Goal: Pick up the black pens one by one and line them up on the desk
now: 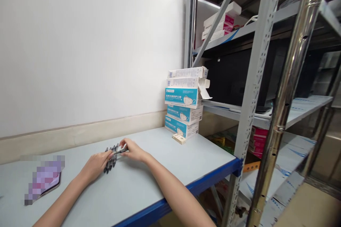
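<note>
On the pale desk [151,188], several dark pens [114,159] lie side by side, with another pen [120,151] held across them.
The right hand [134,151] has its fingers closed on that pen; the left hand [96,165] bends its fingers at the other end, grip unclear. The row looks laid out; one pen is not yet down.

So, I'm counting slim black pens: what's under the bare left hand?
Ends of black pens show past the left hand on the pale grey table; whatever the hand covers is hidden.
</note>
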Available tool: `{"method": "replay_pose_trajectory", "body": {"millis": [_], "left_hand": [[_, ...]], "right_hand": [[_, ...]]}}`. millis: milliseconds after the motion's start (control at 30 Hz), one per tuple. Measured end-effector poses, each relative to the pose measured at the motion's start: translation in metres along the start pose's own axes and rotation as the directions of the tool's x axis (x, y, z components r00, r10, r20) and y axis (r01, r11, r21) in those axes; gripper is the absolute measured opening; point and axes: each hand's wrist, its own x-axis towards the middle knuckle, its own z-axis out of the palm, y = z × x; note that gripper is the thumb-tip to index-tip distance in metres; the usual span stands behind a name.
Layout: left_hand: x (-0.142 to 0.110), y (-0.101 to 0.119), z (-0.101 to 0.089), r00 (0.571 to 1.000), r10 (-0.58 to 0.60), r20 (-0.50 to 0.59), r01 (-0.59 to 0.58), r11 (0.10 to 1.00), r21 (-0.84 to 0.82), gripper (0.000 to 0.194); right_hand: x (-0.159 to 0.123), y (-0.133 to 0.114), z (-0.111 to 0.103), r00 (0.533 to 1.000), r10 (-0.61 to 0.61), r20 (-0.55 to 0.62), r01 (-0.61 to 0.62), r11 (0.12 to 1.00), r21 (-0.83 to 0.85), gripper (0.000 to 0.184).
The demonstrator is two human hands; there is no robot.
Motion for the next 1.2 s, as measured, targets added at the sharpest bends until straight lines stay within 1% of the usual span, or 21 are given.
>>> {"method": "replay_pose_trajectory", "body": {"millis": [33, 100, 133, 167, 200, 267, 333, 367, 433, 467, 533, 633, 667, 700, 733, 800, 867, 967, 1000, 1067, 1200], "left_hand": [[0.0, 0.0, 0.001, 1.0, 0.0, -0.004, 0.0, 1.0, 0.001, 0.036], [0.0, 0.0, 0.003, 1.0, 0.008, -0.003, -0.008, 1.0, 0.006, 0.036], [0.0, -0.001, 0.004, 1.0, 0.011, -0.002, -0.011, 1.0, 0.004, 0.037], [0.0, -0.001, 0.004, 1.0, 0.011, -0.002, -0.011, 1.0, -0.001, 0.037], [0.0, -0.002, 0.005, 1.0, 0.005, -0.006, -0.005, 1.0, -0.009, 0.037], [0.001, -0.004, 0.005, 1.0, -0.018, -0.026, 0.017, 0.999, -0.027, 0.038], [0.001, -0.006, 0.004, 0.998, -0.037, -0.047, 0.035, 0.999, -0.039, 0.038], [0.002, -0.006, 0.004, 0.998, -0.043, -0.049, 0.041, 0.998, -0.043, 0.038], [0.002, -0.006, 0.004, 0.998, -0.05, -0.041, 0.048, 0.998, -0.048, 0.038], [0.002, -0.006, 0.004, 0.998, -0.051, -0.037, 0.049, 0.998, -0.05, 0.038], [0.002, -0.004, 0.005, 0.998, -0.051, -0.038, 0.049, 0.997, -0.065, 0.037], [0.002, -0.002, 0.005, 0.997, -0.045, -0.06, 0.038, 0.993, -0.11, 0.038], [0.002, -0.002, 0.005, 0.997, -0.042, -0.063, 0.034, 0.992, -0.125, 0.038], [0.002, -0.001, 0.004, 0.997, -0.04, -0.062, 0.031, 0.99, -0.139, 0.039], [0.002, 0.0, 0.004, 0.998, -0.037, -0.056, 0.029, 0.989, -0.147, 0.04], [0.002, 0.0, 0.004, 0.998, -0.04, -0.044, 0.034, 0.989, -0.145, 0.04], [0.003, 0.0, 0.005, 0.997, -0.057, -0.057, 0.05, 0.991, -0.126, 0.04], [0.004, 0.001, 0.007, 0.993, -0.067, -0.096, 0.055, 0.991, -0.124, 0.04], [0.005, 0.003, 0.007, 0.992, -0.065, -0.107, 0.051, 0.99, -0.128, 0.04], [0.005, 0.007, 0.007, 0.986, -0.078, -0.145, 0.062, 0.992, -0.112, 0.04], [0.003, 0.017, 0.003, 0.947, -0.121, -0.298, 0.118, 0.993, -0.027, 0.037]], "right_hand": [[0.0, 0.001, 0.001, 1.0, -0.002, 0.01, 0.002, 1.0, 0.013, 0.034], [0.0, 0.001, 0.001, 0.997, 0.021, 0.077, -0.023, 0.999, 0.03, 0.016], [0.0, 0.001, 0.001, 0.994, 0.039, 0.101, -0.04, 0.999, 0.009, 0.01], [-0.001, -0.001, -0.001, 0.994, 0.05, 0.101, -0.047, 0.998, -0.037, 0.009], [-0.002, -0.002, -0.003, 0.996, 0.046, 0.076, -0.038, 0.994, -0.105, 0.013], [-0.005, -0.007, -0.007, 1.0, -0.021, 0.011, 0.023, 0.968, -0.25, 0.026], [-0.006, -0.01, -0.011, 0.995, -0.101, 0.009, 0.098, 0.938, -0.332, 0.035], [-0.006, -0.011, -0.012, 0.992, -0.121, 0.025, 0.122, 0.928, -0.352, 0.032], [-0.007, -0.013, -0.013, 0.994, -0.095, 0.053, 0.108, 0.91, -0.399, 0.014], [-0.007, -0.013, -0.013, 0.996, -0.068, 0.056, 0.085, 0.899, -0.43, 0.013], [-0.007, -0.013, -0.012, 0.997, -0.058, 0.043, 0.071, 0.878, -0.473, 0.019], [-0.007, -0.012, -0.01, 0.984, -0.177, 0.033, 0.171, 0.86, -0.481, 0.032], [-0.007, -0.011, -0.009, 0.976, -0.213, 0.035, 0.203, 0.852, -0.483, 0.031], [-0.006, -0.011, -0.008, 0.975, -0.217, 0.04, 0.209, 0.848, -0.486, 0.024], [-0.005, -0.01, -0.006, 0.981, -0.188, 0.052, 0.189, 0.855, -0.483, 0.017], [-0.005, -0.01, -0.004, 0.993, -0.091, 0.072, 0.114, 0.884, -0.453, 0.021], [-0.005, -0.011, -0.002, 0.996, -0.057, 0.066, 0.079, 0.901, -0.427, 0.021], [-0.006, -0.014, -0.001, 0.984, -0.178, 0.019, 0.164, 0.859, -0.485, 0.026], [-0.005, -0.015, 0.0, 0.976, -0.218, 0.008, 0.191, 0.836, -0.514, 0.024], [-0.005, -0.016, 0.0, 0.964, -0.266, -0.017, 0.215, 0.814, -0.54, 0.019], [-0.004, -0.018, 0.0, 0.959, -0.254, -0.123, 0.173, 0.873, -0.456, 0.022]]}}
